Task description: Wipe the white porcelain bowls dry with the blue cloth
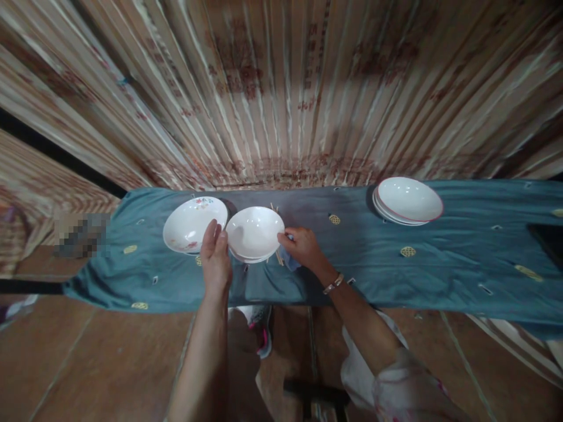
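A white bowl (255,225) sat near the middle of a teal-draped bench (358,249), the right hand (304,246) pinching its rim at 3 o'clock between thumb and fingers. The left hand (216,264) stood at 9 o'clock, fingers straight and thumb by the rim; whether it gripped could not be told. The piece was likely ceramic: stiff, fairly light, slick on its glaze and apt to chip if knocked. Opposite points on the rim, at 3 and 9 o'clock, looked the surest hold, with fingers supporting the outer wall.

Plain and glossy inside, the bowl caught small overhead glints, and a second pale edge showed beneath it at 6 o'clock, suggesting another bowl nested below. A flower-patterned bowl (193,225) lay just beside it, toward 9 o'clock; a red-rimmed stack of bowls (409,202) stood well apart, just short of 3 o'clock. Chopsticks (280,257) and a bluish cloth (290,259) showed near 4 o'clock, close under the right hand.
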A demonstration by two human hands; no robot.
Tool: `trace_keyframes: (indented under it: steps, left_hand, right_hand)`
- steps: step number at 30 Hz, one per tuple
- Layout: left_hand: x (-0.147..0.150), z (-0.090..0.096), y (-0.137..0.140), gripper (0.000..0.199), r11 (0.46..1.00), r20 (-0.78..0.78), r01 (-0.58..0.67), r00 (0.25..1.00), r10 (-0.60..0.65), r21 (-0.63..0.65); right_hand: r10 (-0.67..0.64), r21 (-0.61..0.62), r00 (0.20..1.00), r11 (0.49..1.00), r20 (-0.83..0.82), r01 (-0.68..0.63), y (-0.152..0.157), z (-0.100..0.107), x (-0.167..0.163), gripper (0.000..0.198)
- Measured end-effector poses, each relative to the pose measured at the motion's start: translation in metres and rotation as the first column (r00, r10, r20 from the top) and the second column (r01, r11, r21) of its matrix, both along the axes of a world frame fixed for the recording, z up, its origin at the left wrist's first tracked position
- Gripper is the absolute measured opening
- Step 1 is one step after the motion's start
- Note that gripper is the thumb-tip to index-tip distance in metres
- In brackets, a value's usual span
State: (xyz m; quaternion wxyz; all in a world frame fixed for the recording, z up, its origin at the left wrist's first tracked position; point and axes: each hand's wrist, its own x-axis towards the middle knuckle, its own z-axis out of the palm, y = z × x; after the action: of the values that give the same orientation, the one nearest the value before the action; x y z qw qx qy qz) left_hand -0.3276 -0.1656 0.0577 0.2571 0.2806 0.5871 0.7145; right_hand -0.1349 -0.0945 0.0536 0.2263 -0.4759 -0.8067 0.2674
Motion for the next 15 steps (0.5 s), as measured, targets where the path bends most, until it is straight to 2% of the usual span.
trace_keyframes:
  steps: [2, 7, 11, 15]
  left_hand:
    - [0.003, 0.004, 0.001, 0.075, 0.999, 0.057, 0.002, 0.998, -0.004, 0.034]
    - [0.021, 0.018, 0.003, 0.059, 0.998, 0.171, 0.052, 0.984, -0.058, 0.036]
    - [0.047, 0.024, 0.000, 0.059, 0.964, 0.230, 0.258, 0.936, -0.266, 0.067]
    - [0.078, 0.027, -0.003, 0.091, 0.887, 0.394, 0.455, 0.804, -0.446, 0.075]
  right_hand:
    - [-0.015, 0.001, 0.996, 1.000, -0.086, 0.016, -0.001, 0.004, 0.006, 0.038]
    - [-0.075, -0.016, 0.954, 0.997, -0.289, 0.074, -0.006, 0.016, 0.029, 0.041]
    - [-0.164, -0.087, 0.902, 0.986, -0.399, 0.141, -0.004, 0.021, 0.055, 0.044]
    - [-0.242, -0.191, 0.849, 0.967, -0.469, 0.170, -0.002, 0.016, 0.080, 0.049]
